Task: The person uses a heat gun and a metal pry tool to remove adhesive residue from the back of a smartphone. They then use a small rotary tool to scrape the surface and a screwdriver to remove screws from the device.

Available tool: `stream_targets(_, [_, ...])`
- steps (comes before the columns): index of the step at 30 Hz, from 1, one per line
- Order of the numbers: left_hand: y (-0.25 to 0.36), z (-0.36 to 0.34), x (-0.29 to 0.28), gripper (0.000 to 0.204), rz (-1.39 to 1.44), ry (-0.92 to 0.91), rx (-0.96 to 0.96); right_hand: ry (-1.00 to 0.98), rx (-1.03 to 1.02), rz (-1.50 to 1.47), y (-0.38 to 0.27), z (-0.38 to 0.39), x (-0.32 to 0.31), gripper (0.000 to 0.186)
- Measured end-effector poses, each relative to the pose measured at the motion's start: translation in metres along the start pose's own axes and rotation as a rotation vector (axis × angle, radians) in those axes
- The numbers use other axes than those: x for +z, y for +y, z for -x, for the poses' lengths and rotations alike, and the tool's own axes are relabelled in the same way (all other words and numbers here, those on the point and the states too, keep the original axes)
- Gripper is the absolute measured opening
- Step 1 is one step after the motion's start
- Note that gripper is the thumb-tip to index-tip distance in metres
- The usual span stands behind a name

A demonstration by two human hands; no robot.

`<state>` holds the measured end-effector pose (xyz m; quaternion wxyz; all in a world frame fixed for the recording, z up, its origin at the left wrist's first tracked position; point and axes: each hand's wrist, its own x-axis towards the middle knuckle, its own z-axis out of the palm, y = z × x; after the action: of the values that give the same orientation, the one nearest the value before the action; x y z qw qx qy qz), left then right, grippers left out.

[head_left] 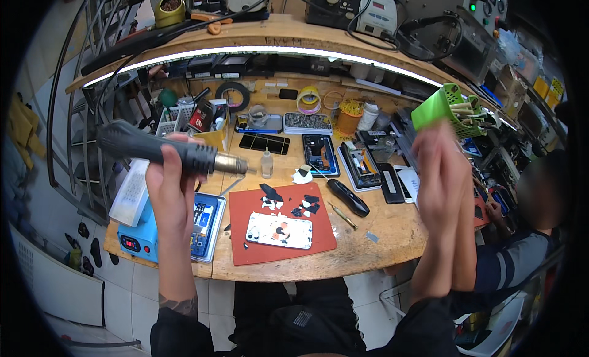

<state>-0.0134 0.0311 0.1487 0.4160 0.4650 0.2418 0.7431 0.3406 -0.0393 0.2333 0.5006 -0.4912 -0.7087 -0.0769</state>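
One heat gun (136,147), likely rigid and best held behind its metal nozzle (230,164), fills our left hand (167,184); what our right hand (440,176) holds we cannot tell.

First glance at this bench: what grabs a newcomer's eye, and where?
The ribbed black heat gun with a metal nozzle, raised at left in the left hand. Next, the flat rust-red mat at front centre, bearing a white rectangular phone body among black and white shards. The bright green plastic basket stands out at upper right, just above the blurred right hand in this view.
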Motion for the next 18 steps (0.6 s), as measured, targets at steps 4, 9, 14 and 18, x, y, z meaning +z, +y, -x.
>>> stream_targets(4, [0.018, -0.046, 0.043, 0.048, -0.003, -0.064, 0.195, 0.348, -0.641, 0.485, 0.003, -0.198, 0.033, 0.044])
stream_targets(9, [0.027, -0.101, 0.098, 0.047, -0.148, -0.119, 0.383, 0.206, -0.758, 0.673, 0.049, -0.309, 0.090, 0.060])
stream_targets(14, [0.022, -0.127, 0.128, 0.036, -0.169, -0.126, 0.511, 0.170, -0.696, 0.796, 0.069, -0.314, 0.123, 0.091])
stream_targets(18, [0.008, -0.143, 0.134, 0.035, -0.238, -0.182, 0.577, 0.215, -0.638, 0.789, 0.070, -0.321, 0.137, 0.090])
